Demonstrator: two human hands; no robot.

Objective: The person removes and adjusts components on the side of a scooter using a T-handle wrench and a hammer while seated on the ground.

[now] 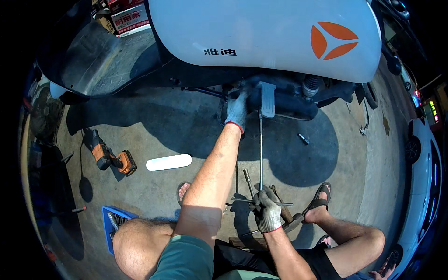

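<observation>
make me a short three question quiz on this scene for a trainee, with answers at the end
1. Which gloved hand is wrapped around the long-shafted wrench?

2. True or false: the cordless drill lies to the right of the white, rounded, elongated piece on the ground.

3. What colour is the bin at the lower left?
a) red
b) blue
c) yellow

Key:
1. The right hand.
2. False: the cordless drill lies to the left of the white, rounded, elongated piece.
3. b
</observation>
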